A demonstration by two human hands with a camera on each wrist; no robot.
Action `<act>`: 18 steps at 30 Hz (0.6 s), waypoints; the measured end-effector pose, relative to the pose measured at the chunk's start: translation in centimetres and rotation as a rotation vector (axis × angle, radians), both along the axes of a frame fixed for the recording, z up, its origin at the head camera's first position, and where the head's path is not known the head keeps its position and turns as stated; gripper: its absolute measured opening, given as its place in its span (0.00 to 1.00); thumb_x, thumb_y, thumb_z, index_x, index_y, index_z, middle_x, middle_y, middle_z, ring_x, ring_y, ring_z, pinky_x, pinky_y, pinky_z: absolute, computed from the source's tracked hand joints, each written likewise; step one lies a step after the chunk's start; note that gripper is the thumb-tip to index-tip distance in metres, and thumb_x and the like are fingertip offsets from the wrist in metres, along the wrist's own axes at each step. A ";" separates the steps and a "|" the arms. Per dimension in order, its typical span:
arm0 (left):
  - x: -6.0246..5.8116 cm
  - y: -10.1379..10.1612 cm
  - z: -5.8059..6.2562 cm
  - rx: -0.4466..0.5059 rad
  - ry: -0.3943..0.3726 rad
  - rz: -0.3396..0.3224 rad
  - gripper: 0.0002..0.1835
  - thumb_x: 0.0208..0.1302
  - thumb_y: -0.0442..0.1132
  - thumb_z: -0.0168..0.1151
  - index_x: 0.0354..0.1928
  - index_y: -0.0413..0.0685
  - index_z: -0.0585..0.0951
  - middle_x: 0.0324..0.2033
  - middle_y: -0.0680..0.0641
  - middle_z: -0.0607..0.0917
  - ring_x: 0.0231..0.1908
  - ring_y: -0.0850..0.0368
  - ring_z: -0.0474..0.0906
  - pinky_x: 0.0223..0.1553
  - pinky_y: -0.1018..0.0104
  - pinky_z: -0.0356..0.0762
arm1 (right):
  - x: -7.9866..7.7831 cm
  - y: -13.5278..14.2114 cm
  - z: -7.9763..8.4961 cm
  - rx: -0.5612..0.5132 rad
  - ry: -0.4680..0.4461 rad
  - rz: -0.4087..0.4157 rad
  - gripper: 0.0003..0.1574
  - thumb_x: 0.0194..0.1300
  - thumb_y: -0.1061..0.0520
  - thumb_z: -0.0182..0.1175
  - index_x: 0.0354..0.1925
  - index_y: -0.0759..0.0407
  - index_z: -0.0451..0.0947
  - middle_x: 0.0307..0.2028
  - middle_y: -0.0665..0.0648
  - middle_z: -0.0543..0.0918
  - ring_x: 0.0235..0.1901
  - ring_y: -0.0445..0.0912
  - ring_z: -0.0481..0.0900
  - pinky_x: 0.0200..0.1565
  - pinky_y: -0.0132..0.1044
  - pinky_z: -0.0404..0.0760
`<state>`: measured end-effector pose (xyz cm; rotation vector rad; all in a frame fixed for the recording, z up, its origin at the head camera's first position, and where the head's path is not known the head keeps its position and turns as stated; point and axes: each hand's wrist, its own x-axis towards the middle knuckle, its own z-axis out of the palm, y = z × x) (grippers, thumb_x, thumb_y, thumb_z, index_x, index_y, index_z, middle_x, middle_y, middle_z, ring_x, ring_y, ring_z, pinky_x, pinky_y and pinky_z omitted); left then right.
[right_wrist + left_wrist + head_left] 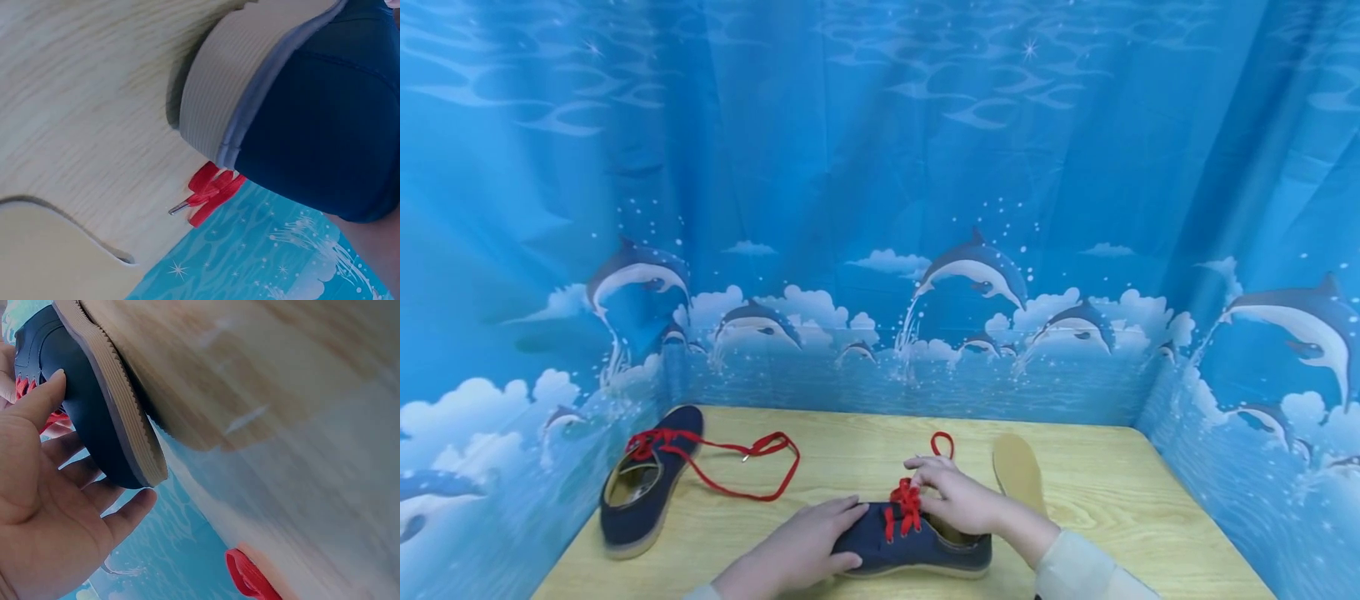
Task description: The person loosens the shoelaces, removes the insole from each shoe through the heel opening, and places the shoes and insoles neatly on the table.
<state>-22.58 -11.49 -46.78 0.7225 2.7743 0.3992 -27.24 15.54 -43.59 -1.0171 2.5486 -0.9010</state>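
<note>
A navy shoe [865,540] with red laces lies on the table, toe to the left. My left hand [808,537] grips its toe, thumb on the near side and fingers on the far side. In the left wrist view that hand [56,487] spans the toe above the ribbed tan sole [128,406]. My right hand [958,496] reaches over the shoe opening and pinches the red shoelace [907,493] above the eyelets. The right wrist view shows the shoe's heel [319,125] and a loose lace end with a metal tip [180,207]; the right fingers are hidden there.
At the left of the wooden table [850,433] stands a second navy shoe [651,521], its long red lace [763,497] trailing right in a loop. A tan insole [1017,467] lies behind my right forearm. A blue dolphin-print curtain [865,208] encloses the back and sides.
</note>
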 end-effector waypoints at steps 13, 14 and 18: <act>-0.1 0.2 0.0 -0.016 -0.011 0.013 0.36 0.64 0.64 0.62 0.73 0.65 0.70 0.70 0.51 0.70 0.68 0.50 0.68 0.63 0.44 0.71 | -0.4 0.3 -0.8 -0.197 -0.157 -0.136 0.10 0.80 0.57 0.47 0.37 0.59 0.65 0.69 0.70 0.66 0.64 0.66 0.67 0.53 0.56 0.74; -0.1 0.3 0.0 -0.016 -0.015 0.015 0.36 0.64 0.64 0.62 0.73 0.65 0.70 0.70 0.51 0.70 0.68 0.50 0.68 0.63 0.43 0.71 | -0.4 0.4 -0.8 -0.215 -0.174 -0.149 0.12 0.81 0.56 0.46 0.37 0.59 0.66 0.68 0.71 0.66 0.66 0.67 0.66 0.55 0.57 0.74; -0.1 0.3 0.1 -0.017 -0.030 0.021 0.36 0.64 0.64 0.63 0.73 0.66 0.69 0.71 0.51 0.70 0.68 0.50 0.68 0.63 0.42 0.71 | -0.5 0.5 -0.8 -0.291 -0.247 -0.182 0.16 0.82 0.53 0.44 0.37 0.62 0.66 0.68 0.74 0.65 0.67 0.70 0.64 0.62 0.62 0.71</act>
